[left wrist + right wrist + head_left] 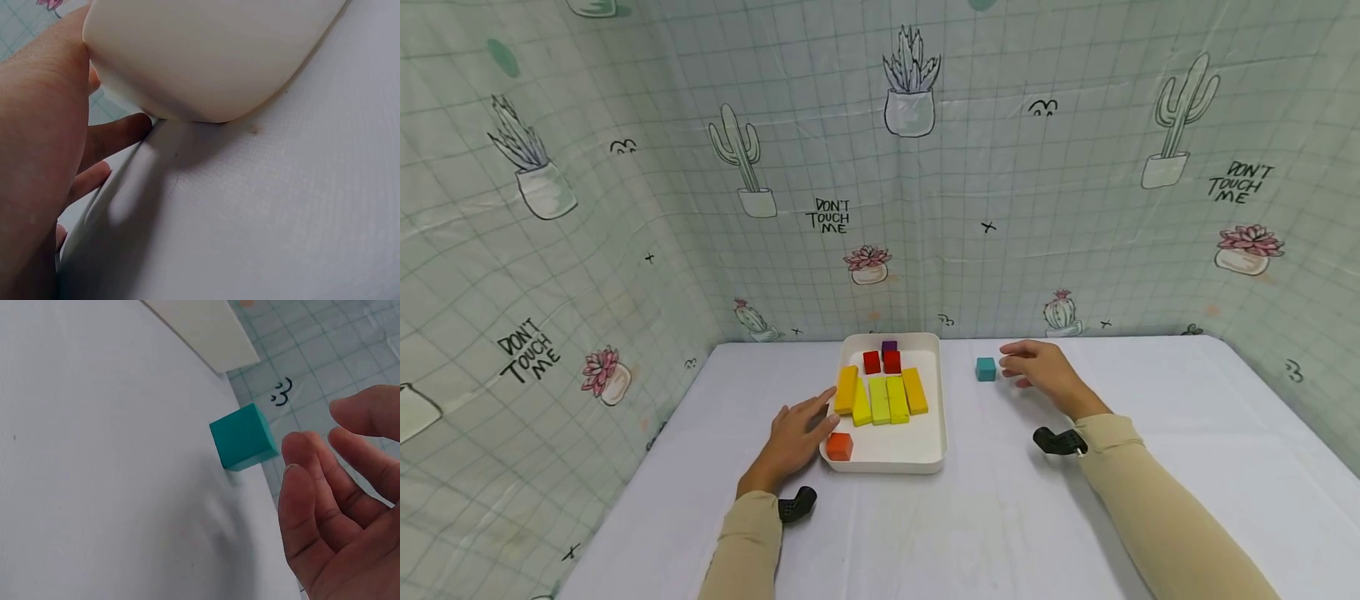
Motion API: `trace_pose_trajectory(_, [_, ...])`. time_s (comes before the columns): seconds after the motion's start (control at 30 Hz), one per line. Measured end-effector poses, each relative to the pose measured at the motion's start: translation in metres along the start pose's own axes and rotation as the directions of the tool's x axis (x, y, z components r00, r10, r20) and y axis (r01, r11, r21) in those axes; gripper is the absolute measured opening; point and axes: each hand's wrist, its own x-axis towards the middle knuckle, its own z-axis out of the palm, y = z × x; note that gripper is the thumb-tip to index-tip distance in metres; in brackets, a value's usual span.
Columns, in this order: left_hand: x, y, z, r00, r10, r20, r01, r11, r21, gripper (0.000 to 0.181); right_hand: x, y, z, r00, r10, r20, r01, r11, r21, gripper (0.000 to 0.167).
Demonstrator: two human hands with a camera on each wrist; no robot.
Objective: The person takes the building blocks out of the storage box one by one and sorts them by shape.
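Observation:
My left hand [793, 433] lies against the left side of a white tray [887, 452], its thumb at the rim. In the left wrist view, the outer wall of the tray [212, 56] hides part of that hand [44, 125], and its other fingers reach along beside it. To the right of the tray, a teal cube [986, 369] sits on the white table. My right hand [1041, 367] hovers just right of the cube, fingers loosely bent. A gap separates the fingertips from the cube [240, 437] in the right wrist view, and that hand [344, 506] holds nothing.
Inside the tray are an orange cube [839, 447], red cubes [872, 362], a purple cube [889, 346], and several yellow [914, 391] and yellow-green blocks [879, 400]. A cloth wall [955, 192] with cactus prints stands behind the white table [985, 517].

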Motion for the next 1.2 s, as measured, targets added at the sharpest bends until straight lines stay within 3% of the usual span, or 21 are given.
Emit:
trace_pose_trajectory(0.3, [0.002, -0.001, 0.002, 1.0, 0.002, 0.004, -0.002, 1.0, -0.011, 0.061, -0.003, -0.024, 0.013, 0.993, -0.071, 0.092, 0.062, 0.993, 0.098, 0.043])
trace_pose_trajectory(0.53, [0.003, -0.001, 0.003, 1.0, 0.003, 0.001, -0.003, 1.0, -0.003, 0.061, -0.001, -0.042, 0.029, 0.983, -0.069, 0.172, 0.048, 0.991, 0.121, 0.044])
trace_pose_trajectory(1.0, [-0.001, -0.006, 0.002, 1.0, 0.017, -0.007, -0.017, 1.0, -0.014, 0.062, -0.005, -0.079, 0.093, 0.956, -0.068, 0.286, 0.017, 0.984, 0.176, 0.037])
trace_pose_trajectory(1.2, [0.0, -0.003, 0.002, 1.0, 0.017, -0.001, -0.017, 1.0, -0.013, 0.061, -0.01, -0.087, 0.113, 0.937, -0.076, 0.342, 0.029, 0.99, 0.14, 0.041])
